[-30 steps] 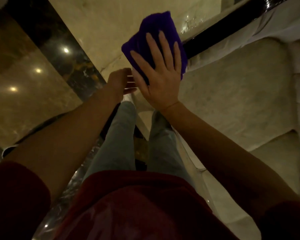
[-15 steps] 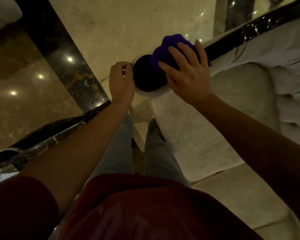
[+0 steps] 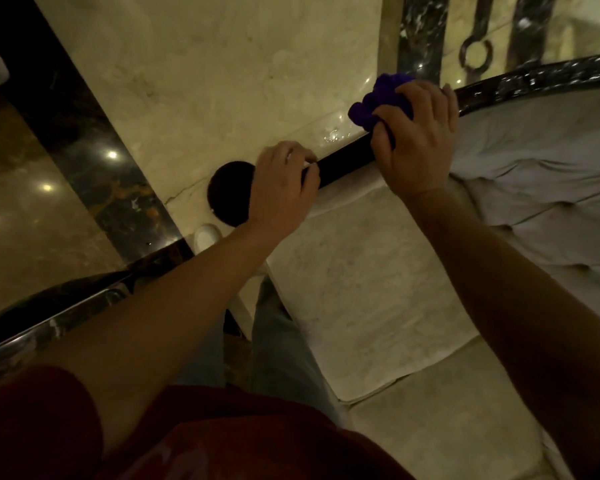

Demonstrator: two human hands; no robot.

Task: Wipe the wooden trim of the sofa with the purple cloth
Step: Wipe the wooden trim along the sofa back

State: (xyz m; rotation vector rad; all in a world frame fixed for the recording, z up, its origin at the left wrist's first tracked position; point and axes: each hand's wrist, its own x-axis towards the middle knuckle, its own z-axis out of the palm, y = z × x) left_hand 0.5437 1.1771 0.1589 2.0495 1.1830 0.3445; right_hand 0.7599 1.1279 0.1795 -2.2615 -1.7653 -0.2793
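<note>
Head view, dim warm light. The right hand (image 3: 418,140) is wrapped over the dark wooden trim (image 3: 343,161) of the sofa (image 3: 378,271), fingers curled tight and clamped on a bunched purple cloth (image 3: 378,102), which is pressed against the top of the rail. The cloth looks plush and crumpled, and bulges out past the knuckles on the far side.

The trim is a glossy, near-black rail that curves along the sofa's back edge and ends in a round, flat knob (image 3: 227,192) at the near end. The left hand (image 3: 281,192) rests on the rail just beside that knob, fingers bent together over the wood; something small and white shows at its fingertips, too small to make out.

Sofa cushions are pale, with a soft mottled surface and rolled seams. The floor (image 3: 205,64) is polished cream marble with dark veined bands reflecting ceiling lights.
</note>
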